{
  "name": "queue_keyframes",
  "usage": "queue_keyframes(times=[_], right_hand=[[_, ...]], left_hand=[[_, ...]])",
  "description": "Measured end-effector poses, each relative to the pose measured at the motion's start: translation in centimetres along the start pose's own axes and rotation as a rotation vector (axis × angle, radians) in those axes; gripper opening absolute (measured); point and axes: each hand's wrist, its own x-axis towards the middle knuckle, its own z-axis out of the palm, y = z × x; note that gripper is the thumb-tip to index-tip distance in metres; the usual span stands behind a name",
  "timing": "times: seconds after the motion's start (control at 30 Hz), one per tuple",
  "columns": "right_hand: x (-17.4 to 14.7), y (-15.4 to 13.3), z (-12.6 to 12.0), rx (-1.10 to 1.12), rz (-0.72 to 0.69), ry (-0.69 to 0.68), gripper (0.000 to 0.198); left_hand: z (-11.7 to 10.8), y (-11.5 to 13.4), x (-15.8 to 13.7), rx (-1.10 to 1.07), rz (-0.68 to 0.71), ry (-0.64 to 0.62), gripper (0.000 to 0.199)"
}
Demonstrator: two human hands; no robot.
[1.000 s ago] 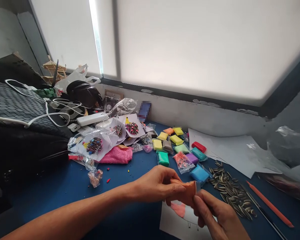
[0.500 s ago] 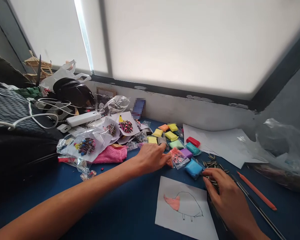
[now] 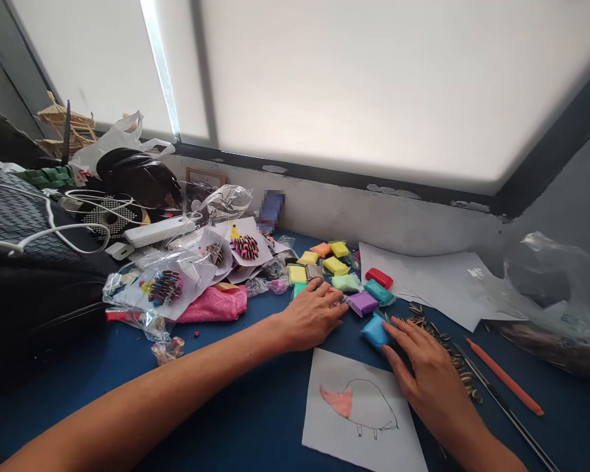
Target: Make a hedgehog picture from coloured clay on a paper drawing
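My left hand (image 3: 314, 316) lies palm down with its fingers spread over the packets of coloured clay. It largely hides the orange packet, and a green packet (image 3: 298, 289) shows beside it. Fingertips of my right hand (image 3: 425, 364) rest at the right side of a blue clay packet (image 3: 375, 330), the fingers apart. A purple packet (image 3: 362, 303) lies between the hands. Below them is a paper (image 3: 334, 446) with an outlined animal, its pointed head filled in pink. Striped sunflower seeds (image 3: 465, 377) lie scattered beside and behind my right hand.
At right lie an orange pen (image 3: 506, 378), a thin metal rod (image 3: 521, 423) and a clear plastic bag (image 3: 555, 295). White sheets (image 3: 427, 272) lie by the wall. Bagged seed hedgehogs (image 3: 166, 288), a pink cloth (image 3: 214, 305) and a power strip (image 3: 160, 231) crowd the left.
My right hand has moved left from the seeds to the blue packet, exposing more seeds. My left hand has flattened and covers the small patterned bag. The blue and purple packets have shifted slightly left.
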Motion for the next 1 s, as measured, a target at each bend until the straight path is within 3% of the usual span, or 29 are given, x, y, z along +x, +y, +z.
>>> queue_keyframes(times=[0.1, 0.23, 0.33, 0.53, 1.0], right_hand=[[-0.2, 0.0, 0.0, -0.026, -0.012, 0.004, 0.045], [-0.5, -0.1, -0.2, -0.061, -0.025, 0.028, 0.046], [-0.7, -0.1, -0.3, -0.08, -0.042, 0.049, 0.042], [-0.7, 0.0, -0.2, -0.091, -0.082, 0.071, 0.04], [-0.6, -0.8, 0.4, -0.105, -0.145, 0.06, 0.049]], left_hand=[[-0.3, 0.1, 0.4, 0.027, -0.048, 0.015, 0.032], [-0.8, 1.3, 2.0, 0.038, -0.007, 0.01, 0.027], [-0.4, 2.2, 3.6, 0.036, 0.021, -0.026, 0.031], [0.4, 1.9, 5.9, 0.047, -0.047, -0.088, 0.03], [0.6, 1.8, 4.8, -0.012, -0.124, -0.055, 0.029]])
